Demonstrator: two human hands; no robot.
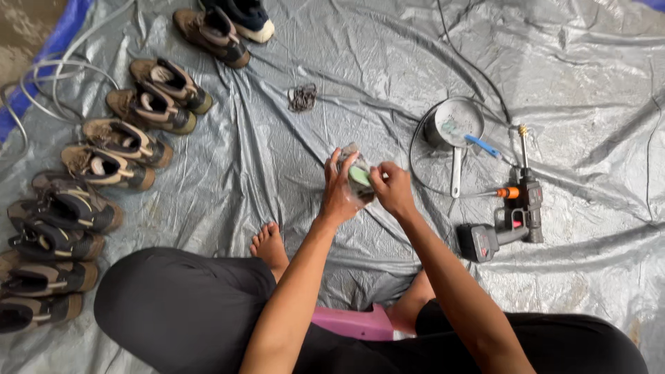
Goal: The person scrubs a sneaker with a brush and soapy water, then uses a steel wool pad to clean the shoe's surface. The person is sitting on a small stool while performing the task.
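**Supervisor:** Report hand status.

**Operator:** I read the left hand point(339, 194) clenched around a small clear packet point(359, 181) with green contents, fingers wrapped over its left side. The right hand point(393, 188) pinches the same packet from the right, thumb and fingertips closed on its upper edge. Both hands grasp it. I cannot tell what the packet contains.

**Supervisor:** Location of the packet?

**Operator:** Held in the air between both hands, above the grey tarpaulin point(277, 159), in front of the knees and just beyond the bare foot point(269, 244).

**Supervisor:** Surrounding items?

**Operator:** To the right of the hands I see a metal saucepan point(454, 125) with a blue-handled brush point(483, 146) lying across its rim. Near it lies a cordless spray gun point(509, 220), black with an orange collar, resting on the tarpaulin. A row of brown boots point(111, 173) runs along the left edge, soles down. A small bundle of dark laces point(303, 98) sits well apart, beyond the hands. A pink stool point(353, 324) shows between the legs. A grey hose point(41, 83) coils at upper left.
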